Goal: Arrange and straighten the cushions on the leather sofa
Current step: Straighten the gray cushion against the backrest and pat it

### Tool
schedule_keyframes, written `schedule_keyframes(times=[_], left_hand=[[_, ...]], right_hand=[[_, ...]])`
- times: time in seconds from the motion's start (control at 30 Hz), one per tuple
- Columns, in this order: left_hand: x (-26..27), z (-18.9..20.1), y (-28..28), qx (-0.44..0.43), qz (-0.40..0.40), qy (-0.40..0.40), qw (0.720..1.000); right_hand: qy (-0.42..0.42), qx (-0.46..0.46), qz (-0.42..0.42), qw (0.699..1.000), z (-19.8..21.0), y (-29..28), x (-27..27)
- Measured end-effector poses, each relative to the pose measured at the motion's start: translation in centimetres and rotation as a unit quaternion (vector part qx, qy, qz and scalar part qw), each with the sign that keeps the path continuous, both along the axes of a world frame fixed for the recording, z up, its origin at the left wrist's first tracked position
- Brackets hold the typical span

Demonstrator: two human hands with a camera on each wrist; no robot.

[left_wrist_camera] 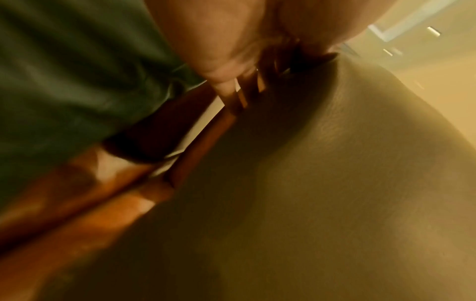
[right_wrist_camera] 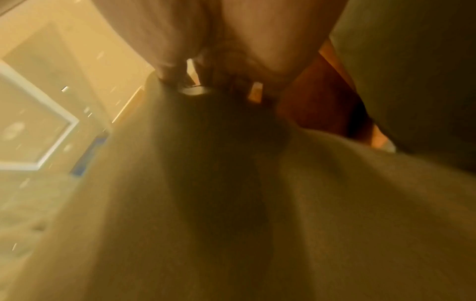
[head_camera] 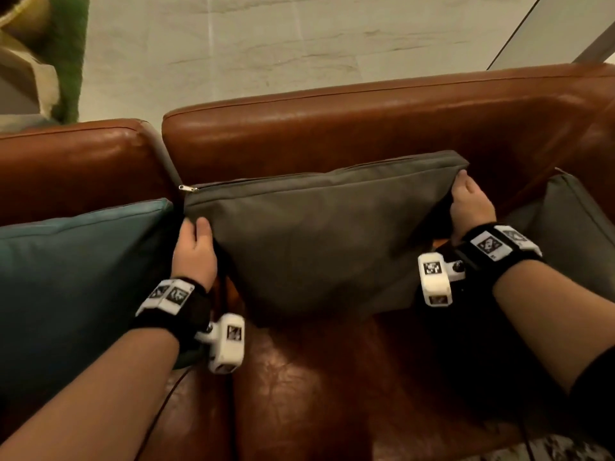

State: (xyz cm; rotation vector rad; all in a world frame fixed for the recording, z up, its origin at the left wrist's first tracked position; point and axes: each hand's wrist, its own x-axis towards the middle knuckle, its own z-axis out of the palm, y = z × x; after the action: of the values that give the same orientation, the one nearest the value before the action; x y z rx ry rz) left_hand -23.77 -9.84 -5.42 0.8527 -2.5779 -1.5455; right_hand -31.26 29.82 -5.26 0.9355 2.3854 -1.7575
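Note:
A dark grey cushion [head_camera: 319,234] leans against the backrest of the brown leather sofa [head_camera: 332,128], its zip at the top left. My left hand [head_camera: 194,241] grips its left edge, thumb on the front. My right hand [head_camera: 466,201] grips its upper right corner. In the blurred left wrist view the grey cushion [left_wrist_camera: 335,183] fills the lower right below my left hand [left_wrist_camera: 231,61]. The right wrist view shows the grey cushion [right_wrist_camera: 231,203] hanging under my right hand [right_wrist_camera: 231,51]. A teal cushion [head_camera: 76,277] stands to the left, touching my left wrist.
Another grey cushion [head_camera: 565,227] sits in the sofa's right corner behind my right wrist. The leather seat [head_camera: 316,377] lies bare below the held cushion. Pale floor [head_camera: 266,44] and a green rug [head_camera: 70,44] lie beyond the sofa back.

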Motion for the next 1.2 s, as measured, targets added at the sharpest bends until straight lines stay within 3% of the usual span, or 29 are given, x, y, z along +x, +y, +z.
schedule_keyframes(times=[0.17,0.3,0.47,0.57,0.73,0.93,1.0,1.1,1.13,1.2], left_hand=[[-1.5,0.0,-0.9,-0.014,0.041,0.044,0.998],[-1.5,0.1,-2.0,-0.044,0.092,0.012,0.995],[-2.0,-0.5,-2.6,0.081,0.099,0.026,0.991],[-2.3,-0.3,-2.4,0.051,0.064,0.045,0.996],[-2.8,-0.2,-2.5,-0.022,0.074,0.031,0.997],[-2.6,-0.7,-2.5,0.038,0.076,0.075,0.994],[-1.6,-1.0,-2.2,0.082,0.077,0.037,0.993],[0.7,-2.5,-1.1,0.073,0.055,-0.048,0.995],[1.3,-2.9,-0.7,0.071,0.058,-0.050,0.995],[1.1,-3.5,-0.4,0.056,0.079,-0.027,0.995]], right_hand=[[0.082,0.103,0.008,0.991,0.8,0.5,-0.4],[0.095,0.112,-0.007,0.989,0.8,0.5,-0.2],[0.034,0.051,0.029,0.998,-0.2,0.4,0.6],[0.026,0.028,0.047,0.998,-0.4,-0.4,0.9],[0.030,0.126,0.039,0.991,0.3,0.5,-0.1],[0.000,0.090,0.025,0.996,0.9,0.3,0.4],[-0.035,0.020,0.028,0.999,-0.1,0.0,1.3],[-0.065,-0.048,0.035,0.996,-1.9,-1.3,3.2],[-0.067,-0.025,0.058,0.996,-2.8,-1.3,3.6],[-0.054,-0.011,-0.006,0.998,-3.3,-1.6,4.0]])
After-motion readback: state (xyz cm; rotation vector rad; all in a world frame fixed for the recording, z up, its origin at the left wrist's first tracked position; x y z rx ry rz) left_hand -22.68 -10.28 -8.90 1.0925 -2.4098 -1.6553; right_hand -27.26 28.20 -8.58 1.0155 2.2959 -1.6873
